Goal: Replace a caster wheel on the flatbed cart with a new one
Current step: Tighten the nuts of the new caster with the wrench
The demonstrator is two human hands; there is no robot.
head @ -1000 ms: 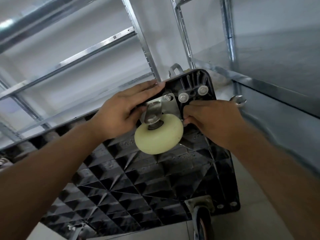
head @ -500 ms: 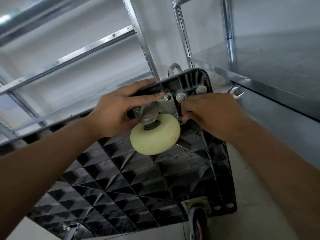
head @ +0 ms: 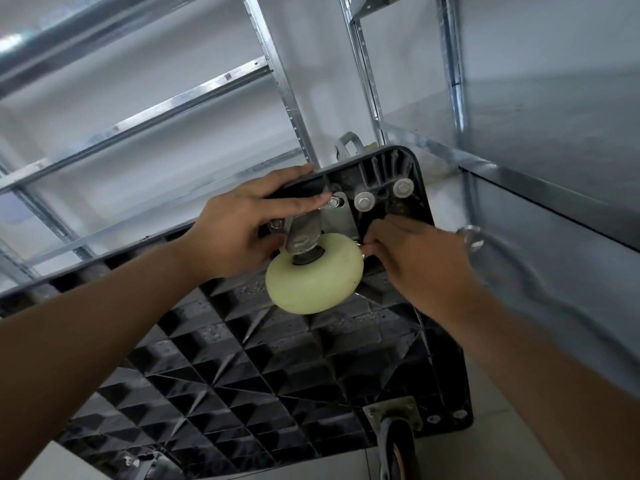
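- Left hand (head: 239, 230), centre frame, lies with fingers straight across the flatbed cart (head: 263, 368) edge and the caster's mounting plate (head: 341, 216).
- Cream caster wheel (head: 313, 273) sits between both hands, stem pointing toward the camera.
- Right hand (head: 415, 261), equally near, pinches at the plate's right corner; what it pinches is hidden.

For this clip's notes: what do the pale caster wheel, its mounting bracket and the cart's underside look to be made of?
Caster wheel: probably hard plastic such as nylon; cream, smooth, with a dull sheen and no tread.
Mounting bracket: looks like plated steel; silver-grey and reflective, fastened with hex bolts.
Cart underside: most likely moulded black plastic; glossy ribs forming a triangle grid.
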